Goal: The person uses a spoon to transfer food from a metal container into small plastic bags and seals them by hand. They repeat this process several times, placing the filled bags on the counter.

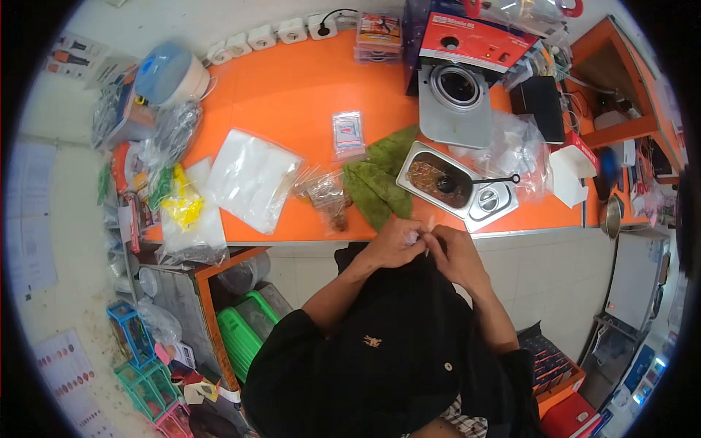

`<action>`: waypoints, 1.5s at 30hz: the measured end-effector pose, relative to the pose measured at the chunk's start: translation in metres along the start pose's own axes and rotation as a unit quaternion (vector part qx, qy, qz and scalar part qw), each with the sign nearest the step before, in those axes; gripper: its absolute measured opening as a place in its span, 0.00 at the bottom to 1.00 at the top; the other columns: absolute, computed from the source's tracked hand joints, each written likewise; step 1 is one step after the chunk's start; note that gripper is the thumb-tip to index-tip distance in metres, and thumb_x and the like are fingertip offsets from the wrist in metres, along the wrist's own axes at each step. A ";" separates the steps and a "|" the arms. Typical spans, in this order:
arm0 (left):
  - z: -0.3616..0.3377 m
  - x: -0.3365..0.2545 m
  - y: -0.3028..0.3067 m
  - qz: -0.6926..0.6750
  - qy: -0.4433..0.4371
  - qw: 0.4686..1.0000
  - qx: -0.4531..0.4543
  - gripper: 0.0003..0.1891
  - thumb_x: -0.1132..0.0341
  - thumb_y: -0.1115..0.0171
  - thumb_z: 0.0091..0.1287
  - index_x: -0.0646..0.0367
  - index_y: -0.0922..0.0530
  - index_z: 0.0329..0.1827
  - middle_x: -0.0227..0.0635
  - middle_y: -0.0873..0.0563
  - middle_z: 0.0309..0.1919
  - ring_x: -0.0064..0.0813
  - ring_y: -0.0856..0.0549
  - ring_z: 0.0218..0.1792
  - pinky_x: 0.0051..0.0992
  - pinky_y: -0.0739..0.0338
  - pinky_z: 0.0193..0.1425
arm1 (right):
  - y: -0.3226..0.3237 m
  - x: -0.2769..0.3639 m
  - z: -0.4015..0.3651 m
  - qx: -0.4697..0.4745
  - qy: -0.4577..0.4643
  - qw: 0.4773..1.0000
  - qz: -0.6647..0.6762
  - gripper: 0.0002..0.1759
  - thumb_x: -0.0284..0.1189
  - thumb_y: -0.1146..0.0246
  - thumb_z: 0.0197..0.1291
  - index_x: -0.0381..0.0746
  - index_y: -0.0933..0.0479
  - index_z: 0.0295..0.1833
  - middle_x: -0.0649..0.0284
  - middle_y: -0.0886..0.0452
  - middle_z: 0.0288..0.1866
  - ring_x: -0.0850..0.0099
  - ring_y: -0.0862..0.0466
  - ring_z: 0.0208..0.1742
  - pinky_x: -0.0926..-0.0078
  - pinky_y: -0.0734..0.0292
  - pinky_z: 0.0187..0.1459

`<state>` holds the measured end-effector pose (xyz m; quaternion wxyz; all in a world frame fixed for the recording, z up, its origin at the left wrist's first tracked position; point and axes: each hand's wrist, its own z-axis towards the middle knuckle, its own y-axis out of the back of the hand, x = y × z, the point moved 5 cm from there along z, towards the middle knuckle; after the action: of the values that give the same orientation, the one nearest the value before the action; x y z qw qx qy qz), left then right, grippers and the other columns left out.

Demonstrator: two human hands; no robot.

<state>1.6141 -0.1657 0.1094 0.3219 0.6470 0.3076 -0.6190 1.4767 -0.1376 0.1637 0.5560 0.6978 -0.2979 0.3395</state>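
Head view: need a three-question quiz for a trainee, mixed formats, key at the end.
1. Multiple choice. Where is the metal lid?
A) On top of the food container
B) On the table, beside the food container
C) Under the white sheets

2. True or false: the left hand and right hand are close together at a pale item, by the table's near edge.

3. Fill in: the utensil resting in the food container has a ____ handle.

Key: 1 B; 2 true; 3 black.
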 end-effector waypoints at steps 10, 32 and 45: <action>0.000 0.017 -0.015 0.166 0.018 0.983 -0.080 0.10 0.66 0.37 0.66 0.64 0.21 0.31 0.46 0.17 0.24 0.40 0.16 0.23 0.38 0.24 0.30 | -0.002 -0.016 -0.006 -0.048 -0.088 0.963 -0.249 0.12 0.30 0.37 0.60 0.33 0.20 0.27 0.46 0.18 0.23 0.46 0.17 0.26 0.51 0.21 0.32; 0.002 -0.021 0.034 0.178 -0.203 0.952 -0.146 0.27 0.65 0.15 0.49 0.59 0.16 0.52 0.41 0.12 0.44 0.36 0.11 0.46 0.31 0.16 0.48 | 0.059 -0.108 0.010 -0.225 -0.231 0.926 0.195 0.16 0.38 0.31 0.67 0.37 0.19 0.52 0.72 0.25 0.22 0.85 0.29 0.22 0.82 0.38 0.21; -0.005 0.031 0.071 0.089 0.054 0.986 -0.133 0.26 0.64 0.16 0.52 0.61 0.15 0.54 0.40 0.10 0.46 0.27 0.11 0.45 0.27 0.16 0.50 | 0.022 -0.042 0.074 -0.213 0.150 0.958 -0.123 0.07 0.26 0.33 0.65 0.34 0.16 0.44 0.50 0.15 0.33 0.51 0.14 0.33 0.61 0.20 0.39</action>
<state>1.6749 -0.2040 0.0812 0.4416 0.6558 0.3453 -0.5057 1.4450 -0.2128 0.1317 0.7677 0.5353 -0.1884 0.2977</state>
